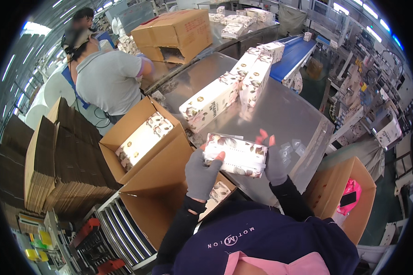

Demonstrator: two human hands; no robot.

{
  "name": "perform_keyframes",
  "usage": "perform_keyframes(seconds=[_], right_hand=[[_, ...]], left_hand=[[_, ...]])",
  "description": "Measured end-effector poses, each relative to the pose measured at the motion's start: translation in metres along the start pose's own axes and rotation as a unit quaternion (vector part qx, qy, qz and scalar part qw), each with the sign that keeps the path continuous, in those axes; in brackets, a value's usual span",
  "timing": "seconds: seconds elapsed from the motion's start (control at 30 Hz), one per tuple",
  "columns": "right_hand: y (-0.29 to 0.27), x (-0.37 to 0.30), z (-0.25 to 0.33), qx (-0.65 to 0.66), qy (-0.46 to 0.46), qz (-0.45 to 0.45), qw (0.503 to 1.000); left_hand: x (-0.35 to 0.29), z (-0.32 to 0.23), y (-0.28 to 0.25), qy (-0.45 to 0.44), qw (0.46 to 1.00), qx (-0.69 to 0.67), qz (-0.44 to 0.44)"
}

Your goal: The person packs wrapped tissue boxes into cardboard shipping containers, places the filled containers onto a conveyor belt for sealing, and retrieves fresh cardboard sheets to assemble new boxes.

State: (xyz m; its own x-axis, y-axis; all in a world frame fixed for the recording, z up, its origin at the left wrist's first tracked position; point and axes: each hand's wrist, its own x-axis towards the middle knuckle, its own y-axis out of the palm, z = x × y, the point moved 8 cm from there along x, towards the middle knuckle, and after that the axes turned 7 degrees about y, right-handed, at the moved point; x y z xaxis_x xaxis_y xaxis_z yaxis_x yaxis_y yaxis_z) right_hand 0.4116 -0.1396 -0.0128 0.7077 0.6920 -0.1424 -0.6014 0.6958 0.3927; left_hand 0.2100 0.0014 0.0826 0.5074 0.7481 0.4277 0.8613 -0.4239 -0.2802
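In front of my chest is a white soft tissue pack [237,154] printed with grey and pink flowers, tilted toward me. My left hand [202,173], in a grey fingerless glove, grips its left end with the thumb lying across the face. At the pack's right end is my right hand [275,161], gloved the same way, fingers apart and slightly blurred; whether it touches the pack is hard to tell. Beyond them, long rows of matching tissue packs [211,101] rest on the metal table [280,120].
At my left an open carton [106,151] holds flowered packs; a nearer open carton [153,201] stands by a roller conveyor [128,229]. Flattened cartons [73,160] are stacked far left. A co-worker [108,80] stands beyond. A blue belt [293,57] leads away; another carton [328,197] sits right.
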Motion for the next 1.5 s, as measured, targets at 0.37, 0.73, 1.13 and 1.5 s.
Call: perform_keyframes(seconds=[0.37,0.73,1.13,1.5], right_hand=[[0.065,0.000,0.086,-0.321,-0.122,0.050,0.938],[0.062,0.009,0.083,-0.294,-0.164,0.038,0.941],[0.064,0.004,0.083,-0.261,-0.160,0.018,0.952],[0.064,-0.002,0.069,-0.247,-0.194,-0.029,0.949]], left_hand=[[0.055,0.015,0.031,0.016,0.964,-0.208,0.168],[0.050,0.017,0.038,-0.025,0.967,-0.219,0.128],[0.047,0.024,0.039,-0.029,0.991,-0.112,0.068],[0.043,0.009,0.033,0.020,0.997,-0.011,0.072]])
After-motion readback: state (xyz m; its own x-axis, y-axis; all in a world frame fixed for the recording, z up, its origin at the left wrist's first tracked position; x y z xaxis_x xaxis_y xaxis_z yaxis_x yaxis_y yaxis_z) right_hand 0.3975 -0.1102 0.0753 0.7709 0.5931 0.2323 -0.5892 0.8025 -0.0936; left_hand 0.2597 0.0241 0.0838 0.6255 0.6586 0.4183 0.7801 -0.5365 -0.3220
